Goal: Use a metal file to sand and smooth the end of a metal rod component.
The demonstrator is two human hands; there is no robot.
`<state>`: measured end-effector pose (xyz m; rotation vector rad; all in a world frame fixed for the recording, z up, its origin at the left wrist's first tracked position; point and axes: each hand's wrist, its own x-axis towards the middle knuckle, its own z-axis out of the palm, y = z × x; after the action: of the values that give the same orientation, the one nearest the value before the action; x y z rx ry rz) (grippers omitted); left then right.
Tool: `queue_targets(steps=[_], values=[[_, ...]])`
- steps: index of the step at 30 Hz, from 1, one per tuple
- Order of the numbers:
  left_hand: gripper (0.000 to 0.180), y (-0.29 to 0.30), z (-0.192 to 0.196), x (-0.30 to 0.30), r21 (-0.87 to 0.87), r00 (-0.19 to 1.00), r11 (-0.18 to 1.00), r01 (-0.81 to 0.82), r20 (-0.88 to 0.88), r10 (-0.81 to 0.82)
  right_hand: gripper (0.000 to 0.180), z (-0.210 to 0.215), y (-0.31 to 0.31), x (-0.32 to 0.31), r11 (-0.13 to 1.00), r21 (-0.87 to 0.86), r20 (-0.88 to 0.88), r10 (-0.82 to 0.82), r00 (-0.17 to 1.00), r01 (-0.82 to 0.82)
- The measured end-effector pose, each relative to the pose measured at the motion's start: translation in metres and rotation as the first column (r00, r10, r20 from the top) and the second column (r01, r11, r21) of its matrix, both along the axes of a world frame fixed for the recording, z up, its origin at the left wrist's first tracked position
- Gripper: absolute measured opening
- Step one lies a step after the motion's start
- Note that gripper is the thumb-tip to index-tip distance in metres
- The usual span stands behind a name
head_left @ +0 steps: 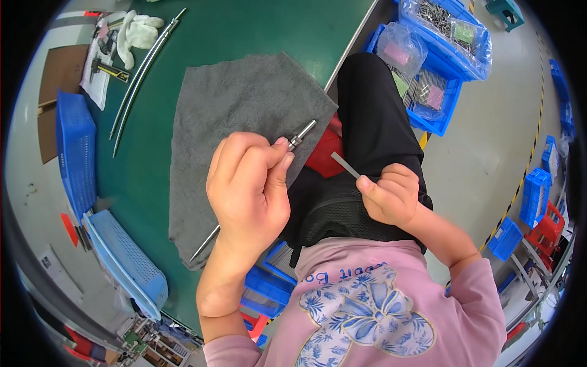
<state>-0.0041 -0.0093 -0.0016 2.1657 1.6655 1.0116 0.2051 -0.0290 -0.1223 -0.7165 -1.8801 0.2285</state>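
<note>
The left hand [249,183] of the person in the pink shirt [455,306] is raised above a dark grey, soft-looking cloth [223,110], its fingers curled and its thumb and forefinger pinching a slender, silvery metal rod with a stepped, collared end [303,133]. The rod lies aslant: the collared end projects beyond the fingertips near the cloth's right edge, while a plain, narrow length emerges beyond the wrist over the cloth's lower corner. The middle is hidden by the hand, and whether the lower end touches the cloth cannot be told.

The right hand [391,194], well apart from the left and over the lap, grasps a short, flat, grey strip [345,164] between thumb and forefinger, the other fingers folded into the palm; the strip's free end points toward the rod.

The cloth is spread on a green-topped table [143,196]. Toward its far left lie long, silvery, curved-looking rods [164,38], a pair of white fabric gloves [139,33] and a black-and-yellow tool [115,71]. Blue perforated plastic baskets [76,147] stand along the left edge. Beyond the black-trousered knee, blue plastic bins [433,125] contain metal parts and clear bags.
</note>
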Motion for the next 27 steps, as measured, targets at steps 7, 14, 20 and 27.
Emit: queue_targets(steps=[7,14,20,27], values=[[0.018,-0.002,-0.001,-0.001,0.029,0.998,1.000,0.002,-0.058,-0.001,0.055,0.015,-0.001,-0.007,0.988,-0.152,-0.060,0.008,0.998,-0.017],[0.019,-0.002,0.000,0.001,0.021,0.998,1.000,0.004,-0.058,-0.003,0.049,0.038,0.000,-0.007,0.954,-0.262,-0.063,0.131,0.989,-0.143],[0.019,0.000,-0.002,0.001,0.031,0.999,0.999,0.007,-0.040,-0.006,0.047,0.040,0.004,-0.011,0.952,-0.283,-0.079,0.099,0.992,-0.118],[0.019,0.001,-0.003,0.003,0.091,1.000,0.996,0.009,-0.025,-0.007,0.034,0.060,0.031,-0.027,0.742,-0.668,-0.295,-0.211,0.932,-0.043]])
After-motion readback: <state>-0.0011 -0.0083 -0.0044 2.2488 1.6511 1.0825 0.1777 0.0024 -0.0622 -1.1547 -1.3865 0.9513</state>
